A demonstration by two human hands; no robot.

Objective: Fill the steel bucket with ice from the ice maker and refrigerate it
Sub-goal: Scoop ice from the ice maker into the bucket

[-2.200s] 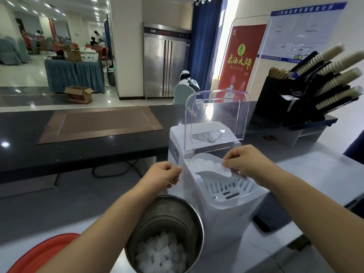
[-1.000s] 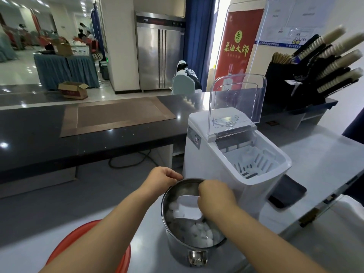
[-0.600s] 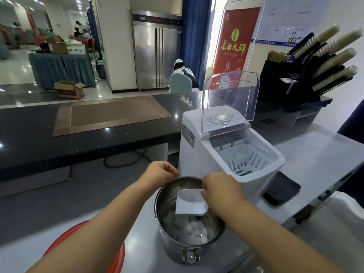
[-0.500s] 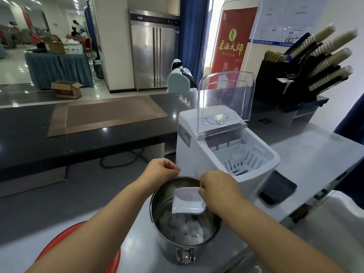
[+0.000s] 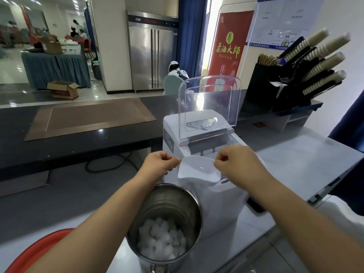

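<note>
1. A steel bucket (image 5: pixel 164 223) is standing nearest the camera on the pale tabletop (image 5: pixel 307 166), partly filled with white ice cubes (image 5: pixel 160 242) lying in its bottom.
2. A red basin (image 5: pixel 37 251) is showing at the lower left, just beside the bucket.
3. Above and behind the bucket's rim, the left hand (image 5: pixel 158 163) is curling into a loose fist, its fingers (image 5: pixel 173 161) pinching the left edge of a white plastic scoop (image 5: pixel 198 170).
4. The right hand (image 5: pixel 236 163) is holding the other side of the scoop, fingers closed on its right end near the handle.
5. The scoop is hanging in front of the white ice maker (image 5: pixel 206 154), which is standing just behind and to the right of the bucket, touching or nearly touching it.
6. The ice maker's clear lid (image 5: pixel 209 105) is standing upright and open.
7. A black rack of paper cups (image 5: pixel 307 69) is sitting farther right.
8. A dark counter (image 5: pixel 78 131) is running behind, and a steel refrigerator (image 5: pixel 153 52) is standing against the far wall.
</note>
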